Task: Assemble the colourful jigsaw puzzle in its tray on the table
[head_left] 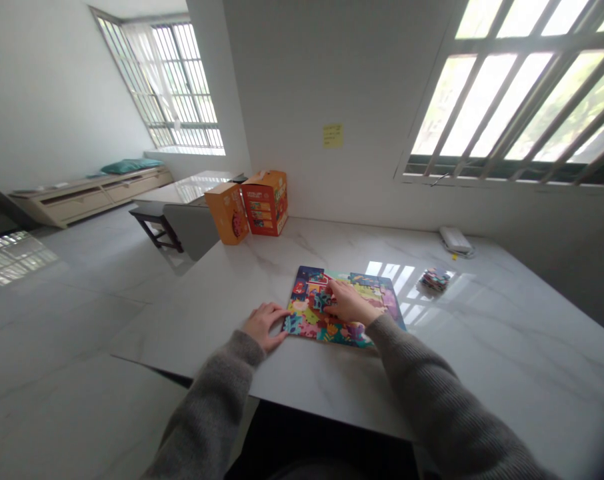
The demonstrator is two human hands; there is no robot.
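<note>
A colourful jigsaw puzzle (309,328) lies flat on the white marbled table, with pieces fitted in much of its board. My left hand (265,327) rests on the tabletop at the puzzle's left edge, fingers apart, with the fingertips touching that edge. Over the puzzle's middle is my right hand (351,303), thumb and fingers closed around a dark teal and red puzzle piece (322,300). The hand hides part of the board behind it, and I cannot tell whether the piece lies flat. A pile of loose puzzle pieces (435,280) sits to the right of the board.
An orange box (227,213) and a red-orange box (265,205) stand at the table's back left. A white power strip (455,240) lies by the wall at the back right. A yellow note (333,135) is stuck on the wall. The table's front edge borders my lap.
</note>
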